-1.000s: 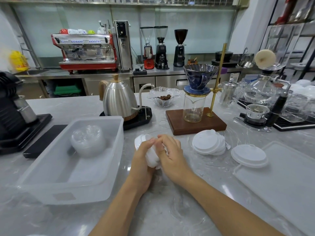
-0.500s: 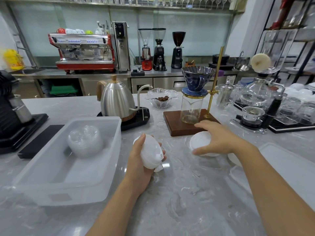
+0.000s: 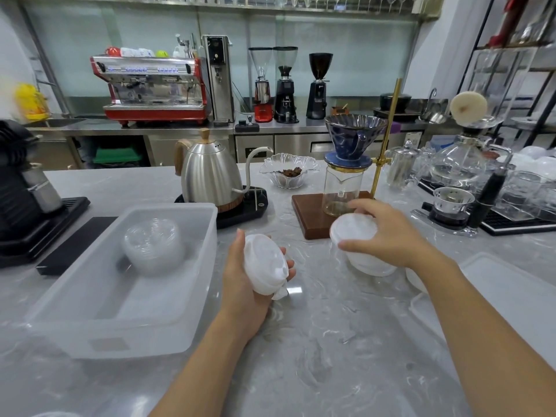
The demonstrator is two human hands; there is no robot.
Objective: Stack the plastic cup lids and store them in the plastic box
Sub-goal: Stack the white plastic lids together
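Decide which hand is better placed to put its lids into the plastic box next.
Left, probably. The left hand grips a stack of white lids right beside the plastic box; the right hand is farther away.

No legible text anywhere. Blurred blue markings along the front panel of the red espresso machine [image 3: 153, 85], too smeared to read. A pale blank-looking label on the near wall of the plastic box [image 3: 109, 344]; nothing readable on it either.
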